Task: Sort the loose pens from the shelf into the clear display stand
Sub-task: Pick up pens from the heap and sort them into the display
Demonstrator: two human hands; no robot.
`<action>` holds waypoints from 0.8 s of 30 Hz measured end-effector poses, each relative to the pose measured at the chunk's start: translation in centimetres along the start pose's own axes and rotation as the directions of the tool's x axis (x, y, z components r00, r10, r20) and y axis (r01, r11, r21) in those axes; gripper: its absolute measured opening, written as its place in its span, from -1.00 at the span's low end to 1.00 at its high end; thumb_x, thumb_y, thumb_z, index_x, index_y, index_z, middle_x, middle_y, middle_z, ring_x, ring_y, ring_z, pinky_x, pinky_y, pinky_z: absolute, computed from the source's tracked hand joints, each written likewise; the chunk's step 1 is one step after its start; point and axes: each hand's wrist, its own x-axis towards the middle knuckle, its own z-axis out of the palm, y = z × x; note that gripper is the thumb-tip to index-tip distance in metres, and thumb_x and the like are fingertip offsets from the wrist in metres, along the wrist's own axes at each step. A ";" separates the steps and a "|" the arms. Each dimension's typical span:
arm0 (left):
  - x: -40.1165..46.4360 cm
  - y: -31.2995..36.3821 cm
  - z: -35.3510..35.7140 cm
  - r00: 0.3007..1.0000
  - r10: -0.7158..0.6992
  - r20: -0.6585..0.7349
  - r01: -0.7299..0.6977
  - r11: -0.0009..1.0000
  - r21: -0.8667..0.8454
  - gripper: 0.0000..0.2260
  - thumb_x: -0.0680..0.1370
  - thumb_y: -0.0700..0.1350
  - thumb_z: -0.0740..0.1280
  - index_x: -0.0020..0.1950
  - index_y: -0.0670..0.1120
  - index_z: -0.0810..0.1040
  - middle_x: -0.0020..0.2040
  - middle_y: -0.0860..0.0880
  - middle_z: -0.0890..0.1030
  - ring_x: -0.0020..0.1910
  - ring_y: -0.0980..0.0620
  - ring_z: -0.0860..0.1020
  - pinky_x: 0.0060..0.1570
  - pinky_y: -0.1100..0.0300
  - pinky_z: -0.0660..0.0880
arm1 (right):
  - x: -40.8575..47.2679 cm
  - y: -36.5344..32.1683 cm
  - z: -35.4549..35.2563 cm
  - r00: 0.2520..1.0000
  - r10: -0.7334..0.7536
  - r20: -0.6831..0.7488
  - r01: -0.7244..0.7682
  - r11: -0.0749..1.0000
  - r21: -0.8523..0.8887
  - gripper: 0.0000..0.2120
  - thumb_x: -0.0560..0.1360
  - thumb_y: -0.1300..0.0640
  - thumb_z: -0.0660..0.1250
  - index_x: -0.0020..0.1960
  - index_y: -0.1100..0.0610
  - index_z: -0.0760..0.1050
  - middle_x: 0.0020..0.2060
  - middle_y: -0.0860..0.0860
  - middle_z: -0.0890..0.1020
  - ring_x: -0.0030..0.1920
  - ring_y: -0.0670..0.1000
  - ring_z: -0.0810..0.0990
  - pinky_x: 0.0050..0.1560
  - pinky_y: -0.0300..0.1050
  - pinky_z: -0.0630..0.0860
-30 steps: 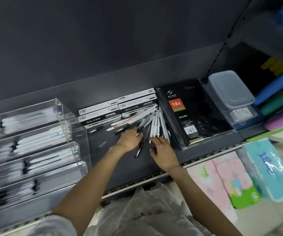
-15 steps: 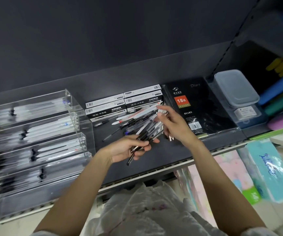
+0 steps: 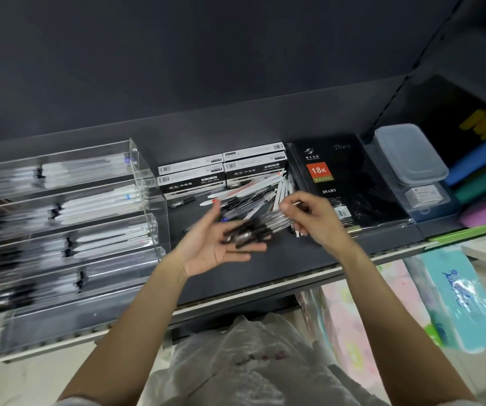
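Note:
A heap of loose pens, white ones and black ones, lies on the dark shelf in front of the pen boxes. My left hand is held palm up above the shelf with several black pens lying across its straight fingers. My right hand pinches the far ends of that same bundle. The clear display stand with its stepped tiers of pens fills the left of the shelf, blurred by motion.
Boxed pens stand behind the heap. A black wrapped diary lies to the right, then a lidded plastic container. Coloured folders are at the far right. Tissue packs sit on the lower level.
Both hands have lifted a bundle of black pens off the heap. My left hand has turned palm up and spread its fingers under them; my right hand has drawn back to the bundle's far end.

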 end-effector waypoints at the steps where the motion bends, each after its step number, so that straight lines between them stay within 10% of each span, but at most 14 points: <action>1: -0.1 -0.2 -0.4 0.996 0.075 -0.052 -0.082 0.984 -0.160 -0.31 0.49 0.31 0.05 0.33 -0.23 0.41 0.25 -0.27 0.54 0.15 -0.22 0.58 -0.11 0.04 0.63 | -0.4 0.4 0.2 0.989 0.008 -0.145 0.004 0.997 0.083 -0.94 0.52 0.20 0.32 -0.12 0.16 0.53 -0.53 -0.11 0.45 -0.52 -0.11 0.37 -0.55 -0.31 0.28; 3: 0.0 -1.0 -0.7 0.968 0.210 -0.137 -0.241 0.928 -0.283 -0.25 0.46 0.34 0.14 0.41 -0.22 0.33 0.31 -0.23 0.50 0.26 -0.21 0.51 0.13 -0.05 0.55 | -1.1 1.0 1.1 0.915 0.071 -0.398 0.028 0.971 0.237 -0.91 0.55 0.21 0.29 -0.11 0.20 0.52 -0.56 -0.13 0.41 -0.56 -0.15 0.33 -0.55 -0.34 0.27; 8: 2.1 -3.8 3.3 0.874 0.380 -0.303 -0.390 0.920 0.027 -0.33 0.42 0.09 0.45 0.42 -0.18 0.34 0.33 -0.14 0.51 0.27 -0.08 0.52 0.26 0.04 0.47 | -2.9 1.3 5.5 0.759 0.199 -0.621 0.070 0.922 0.381 -0.87 0.58 0.19 0.23 -0.14 0.12 0.48 -0.51 -0.14 0.47 -0.55 -0.19 0.35 -0.54 -0.34 0.28; 14: 3.4 -3.9 5.8 0.693 0.527 -0.492 -0.456 0.849 0.267 -0.86 0.57 -0.21 0.29 0.10 -0.22 0.52 0.02 -0.24 0.56 0.12 -0.10 0.60 0.05 0.19 0.58 | -4.5 0.9 7.8 0.801 0.130 -0.585 0.079 0.945 0.318 -0.89 0.60 0.12 0.20 -0.07 0.04 0.47 -0.38 -0.06 0.50 -0.42 -0.12 0.44 -0.40 -0.25 0.41; 24: 2.0 -2.9 4.6 0.661 0.571 -0.487 -0.508 0.818 0.270 -0.89 0.58 -0.21 0.27 0.04 -0.09 0.57 -0.02 0.00 0.68 -0.05 0.06 0.64 -0.07 0.22 0.57 | -6.0 0.7 7.0 0.901 0.016 -0.434 0.059 0.986 0.158 -0.92 0.61 0.16 0.16 0.00 0.07 0.43 -0.33 -0.09 0.62 -0.36 0.01 0.61 -0.26 -0.08 0.57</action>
